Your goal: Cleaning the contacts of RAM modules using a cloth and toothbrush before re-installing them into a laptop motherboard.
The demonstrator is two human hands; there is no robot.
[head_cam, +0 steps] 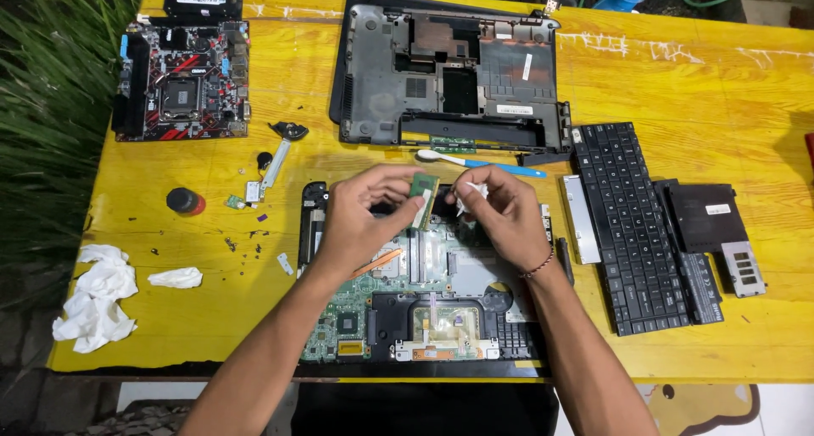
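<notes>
Left hand (360,220) pinches a green RAM stick (423,199) by its edges, held over the open laptop board (424,292). The stick's long axis runs near vertical in view, leaning slightly, one short end toward the far edge of the tabletop (721,80). Right hand (504,216) grips a small white wad (471,192), touching the stick's right side. Just beyond: toothbrush (475,161), then the empty laptop shell (449,72). Keyboard (632,224) right, desktop motherboard (182,80) far left, crumpled tissues (95,296) near left.
</notes>
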